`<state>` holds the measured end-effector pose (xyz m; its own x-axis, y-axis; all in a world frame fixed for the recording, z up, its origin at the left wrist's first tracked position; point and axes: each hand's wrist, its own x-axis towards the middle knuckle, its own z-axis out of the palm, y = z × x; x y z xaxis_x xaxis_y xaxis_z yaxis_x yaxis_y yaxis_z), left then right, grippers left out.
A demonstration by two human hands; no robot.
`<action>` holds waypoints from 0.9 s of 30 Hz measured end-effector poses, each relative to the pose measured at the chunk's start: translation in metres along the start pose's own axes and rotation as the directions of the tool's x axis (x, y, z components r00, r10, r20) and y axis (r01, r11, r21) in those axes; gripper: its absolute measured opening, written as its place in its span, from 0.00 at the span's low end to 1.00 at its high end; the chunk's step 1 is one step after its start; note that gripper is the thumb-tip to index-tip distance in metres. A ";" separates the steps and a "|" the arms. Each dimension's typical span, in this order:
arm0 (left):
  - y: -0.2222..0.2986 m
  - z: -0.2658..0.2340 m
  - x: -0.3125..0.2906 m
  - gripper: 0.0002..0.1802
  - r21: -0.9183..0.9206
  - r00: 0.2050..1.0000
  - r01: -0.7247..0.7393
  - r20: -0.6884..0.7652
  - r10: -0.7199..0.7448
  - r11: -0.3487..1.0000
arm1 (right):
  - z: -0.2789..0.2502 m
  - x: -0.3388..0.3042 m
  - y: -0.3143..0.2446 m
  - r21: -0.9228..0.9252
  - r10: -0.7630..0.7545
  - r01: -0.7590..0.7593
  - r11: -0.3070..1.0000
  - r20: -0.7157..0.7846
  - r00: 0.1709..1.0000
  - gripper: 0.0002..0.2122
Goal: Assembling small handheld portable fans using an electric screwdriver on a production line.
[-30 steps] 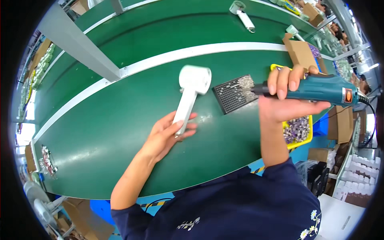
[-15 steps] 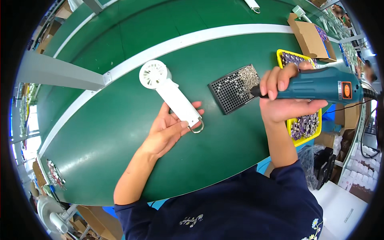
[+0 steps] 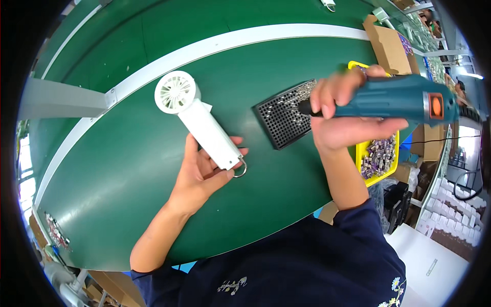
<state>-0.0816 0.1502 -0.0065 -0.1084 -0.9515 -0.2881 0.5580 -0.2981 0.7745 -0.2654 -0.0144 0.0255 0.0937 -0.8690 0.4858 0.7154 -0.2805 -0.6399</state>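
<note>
A white handheld fan (image 3: 208, 134) lies across the fingers of my left hand (image 3: 197, 176), its round grilled head pointing away to the far left. At its near end hangs a metal ring, beside my thumb. My right hand (image 3: 340, 115) is wrapped round a teal electric screwdriver (image 3: 391, 100), held level with its black nose toward the left. Below that nose sits a black screw tray (image 3: 279, 122) with a grid of holes; many small silver screws are gathered on its far right part. The screwdriver's tip is hard to make out against the tray.
A yellow bin (image 3: 395, 166) of small purple and silver parts stands at the right, partly behind my right hand. Beyond it is an open cardboard box (image 3: 387, 46). A white rail (image 3: 230, 40) crosses the green table (image 3: 266, 204), with a grey post (image 3: 66, 100) at the left.
The whole view has shifted a little, with most things appearing farther left. The fan still rests in my left hand, and my right hand still grips the screwdriver by the tray.
</note>
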 end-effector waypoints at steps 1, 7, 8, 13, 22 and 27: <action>0.001 0.001 0.000 0.45 0.021 1.000 0.003 -0.011 -0.003 1.000 | 0.000 0.002 0.000 -0.058 0.021 -0.020 0.998 0.018 1.000 0.45; -0.002 0.006 0.002 0.44 0.032 0.999 -0.022 -0.041 0.023 0.999 | 0.008 -0.002 0.010 -0.078 0.072 -0.065 0.995 0.089 0.993 0.43; -0.002 0.006 0.001 0.43 0.027 0.999 -0.024 -0.040 0.025 0.999 | 0.008 -0.003 0.012 -0.080 0.075 -0.068 0.994 0.090 0.993 0.43; -0.001 0.005 0.001 0.43 0.024 0.999 -0.022 -0.035 0.023 0.999 | 0.007 -0.008 0.017 -0.120 0.106 -0.091 0.989 0.122 0.987 0.44; -0.001 0.004 0.002 0.43 0.018 0.999 -0.044 -0.030 0.045 0.999 | 0.017 -0.018 0.012 -0.289 0.307 -0.295 0.911 -0.001 0.952 0.53; 0.000 0.006 0.000 0.43 0.006 0.998 -0.034 -0.043 0.034 0.999 | 0.021 -0.021 0.016 -0.410 0.271 -0.196 0.891 0.134 0.953 0.48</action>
<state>-0.0868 0.1498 -0.0033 -0.0539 -0.9568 -0.2856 0.5566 -0.2662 0.7870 -0.2418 0.0080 0.0177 0.3760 -0.8499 0.3693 0.3355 -0.2466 -0.9092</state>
